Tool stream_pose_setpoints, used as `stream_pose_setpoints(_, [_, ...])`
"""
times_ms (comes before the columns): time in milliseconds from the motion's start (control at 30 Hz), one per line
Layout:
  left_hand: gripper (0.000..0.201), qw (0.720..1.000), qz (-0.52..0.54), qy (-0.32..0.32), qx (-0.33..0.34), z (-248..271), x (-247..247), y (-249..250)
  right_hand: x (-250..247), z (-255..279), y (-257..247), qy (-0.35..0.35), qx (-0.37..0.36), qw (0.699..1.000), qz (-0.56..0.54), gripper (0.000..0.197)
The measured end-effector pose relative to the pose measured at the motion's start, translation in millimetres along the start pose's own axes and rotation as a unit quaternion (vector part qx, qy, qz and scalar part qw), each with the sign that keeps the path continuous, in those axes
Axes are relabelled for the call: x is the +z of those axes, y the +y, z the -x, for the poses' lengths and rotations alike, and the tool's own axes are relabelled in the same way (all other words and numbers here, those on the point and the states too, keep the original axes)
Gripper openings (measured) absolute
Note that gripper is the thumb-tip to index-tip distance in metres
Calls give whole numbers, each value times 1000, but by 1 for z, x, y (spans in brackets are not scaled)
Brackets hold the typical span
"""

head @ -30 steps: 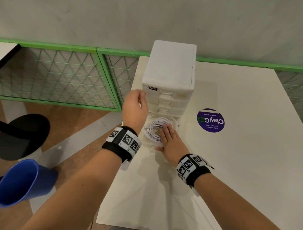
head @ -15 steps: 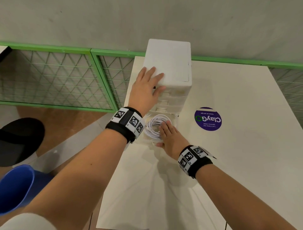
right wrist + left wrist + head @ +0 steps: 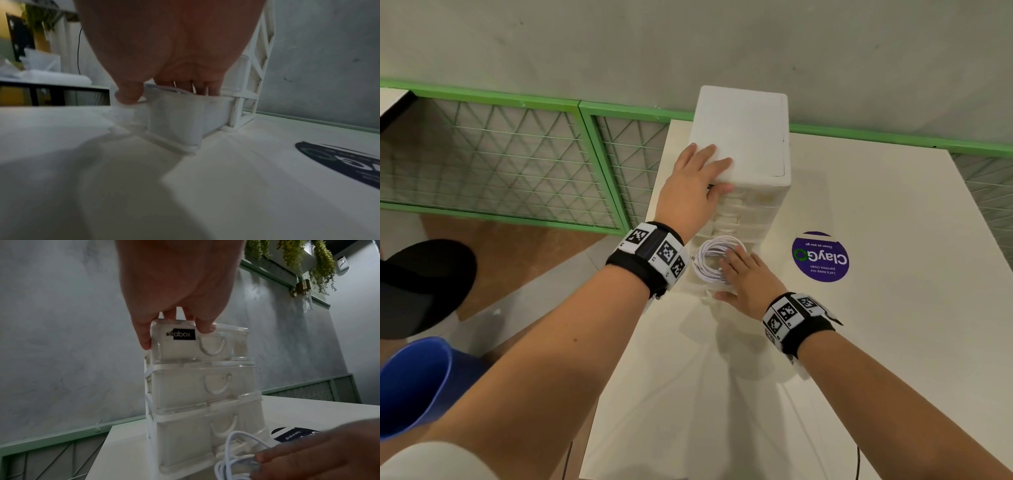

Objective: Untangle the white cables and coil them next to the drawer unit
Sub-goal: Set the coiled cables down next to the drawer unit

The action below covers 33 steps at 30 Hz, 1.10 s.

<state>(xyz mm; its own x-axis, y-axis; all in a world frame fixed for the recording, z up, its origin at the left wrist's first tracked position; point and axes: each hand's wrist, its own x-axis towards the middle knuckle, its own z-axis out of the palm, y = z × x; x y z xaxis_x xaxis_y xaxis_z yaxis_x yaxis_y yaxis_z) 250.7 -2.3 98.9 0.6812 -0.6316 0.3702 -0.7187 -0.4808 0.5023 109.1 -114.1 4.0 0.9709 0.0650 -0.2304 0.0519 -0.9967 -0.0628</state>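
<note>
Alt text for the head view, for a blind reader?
A person's left hand rests on the top front corner of a white plastic drawer unit while the right hand lays straight fingers on a coil of white cable in its pulled-out bottom drawer. A round purple sticker lies on the white table.

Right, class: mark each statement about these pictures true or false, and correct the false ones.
1. The left hand rests on top of the drawer unit. True.
2. The white cables lie coiled in the pulled-out bottom drawer. True.
3. The purple sticker lies left of the unit. False: it lies to the unit's right, on the table.
4. The right hand lifts the cables clear of the drawer. False: its fingers lie on the coil, low in the drawer.
</note>
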Motion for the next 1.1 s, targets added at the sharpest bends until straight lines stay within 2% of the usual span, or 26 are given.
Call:
stream_pose_setpoints(67, [43, 1000, -14, -9, 6, 1, -1, 1, 5, -1, 2, 45, -10, 999, -7, 61])
stream_pose_setpoints(133, [45, 999, -52, 1, 3, 4, -2, 3, 9, -1, 3, 57, -13, 998, -24, 59])
stream_pose_setpoints(200, [40, 995, -60, 78, 9, 15, 0, 4, 12, -1, 3, 41, -8, 998, -43, 61])
stream_pose_setpoints(233, [33, 989, -50, 135, 37, 25, 3, 3, 14, -1, 3, 33, -3, 999, -43, 60])
stream_pose_setpoints(267, [26, 983, -38, 166, 74, 36, 9, 0, 16, -1, 3, 28, 1, 999, -38, 58])
stream_pose_setpoints(300, [20, 982, -30, 154, 107, 49, 19, -4, 17, 0, 3, 22, 1, 999, -32, 57])
stream_pose_setpoints(367, [14, 989, -35, 47, 135, 71, 42, -17, 20, 3, 3, 24, -5, 999, -23, 57])
stream_pose_setpoints(400, [20, 991, -43, -10, 126, 79, 53, -23, 21, 5, 4, 29, -6, 999, -22, 57])
stream_pose_setpoints(467, [43, 986, -67, -127, 83, 89, 67, -28, 22, 8, 4, 31, 0, 999, -28, 60])
stream_pose_setpoints(533, [55, 977, -93, -187, 44, 93, 75, -29, 23, 9, 3, 42, 0, 998, -47, 58])
stream_pose_setpoints(667, [51, 972, -106, -208, 33, 89, 77, -26, 22, 11, 3, 96, 17, 989, -109, 52])
stream_pose_setpoints(733, [47, 972, -121, -196, 44, 84, 78, -28, 21, 13, 5, 122, 34, 987, -101, 58])
stream_pose_setpoints(833, [46, 971, -103, -210, 55, 86, 80, -31, 21, 12, 8, 90, 38, 990, -98, 74])
stream_pose_setpoints(967, [40, 976, -87, -196, 46, 85, 80, -33, 23, 7, 12, 34, 41, 997, -56, 82])
stream_pose_setpoints(1100, [49, 968, -126, -213, 42, 87, 84, -32, 26, 9, 13, 5, 43, 999, -8, 94])
